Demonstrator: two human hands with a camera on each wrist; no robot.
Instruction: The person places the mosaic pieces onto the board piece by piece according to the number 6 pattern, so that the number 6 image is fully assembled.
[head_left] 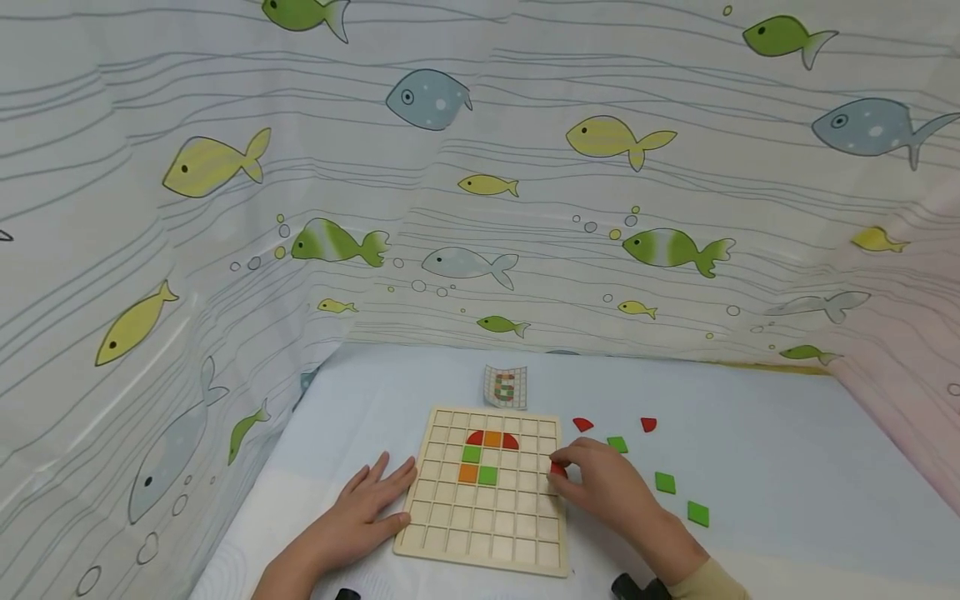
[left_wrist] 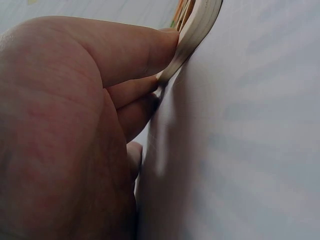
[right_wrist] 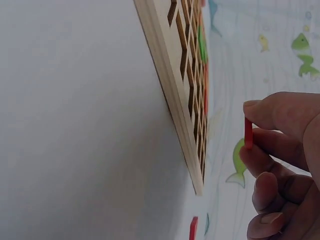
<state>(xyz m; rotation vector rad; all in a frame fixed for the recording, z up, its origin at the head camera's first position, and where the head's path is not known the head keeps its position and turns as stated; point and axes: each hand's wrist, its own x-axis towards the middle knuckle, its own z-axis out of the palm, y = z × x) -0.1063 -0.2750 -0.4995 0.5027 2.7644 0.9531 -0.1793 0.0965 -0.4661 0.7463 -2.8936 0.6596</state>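
A wooden grid board (head_left: 517, 525) lies on the table between both hands. My left hand (head_left: 360, 517) rests at its left side, fingers spread and thumb touching the edge, as the left wrist view shows. My right hand (head_left: 611, 487) pinches a small red tile (right_wrist: 248, 132) between thumb and fingers, over the board's right edge and apart from its surface. Set in the grid are an orange square (head_left: 492, 438) between two rounded red tiles (head_left: 475, 437), a green square (head_left: 471, 454) beneath, and lower an orange square (head_left: 468, 473) beside a green one (head_left: 487, 476).
Behind the board lies a patterned card (head_left: 506, 387) with a coloured grid figure. Loose on the right are two red rounded tiles (head_left: 648, 425) and three green squares (head_left: 665, 482), one (head_left: 617, 444) close to the right hand. A fish-print curtain (head_left: 465, 308) borders the table.
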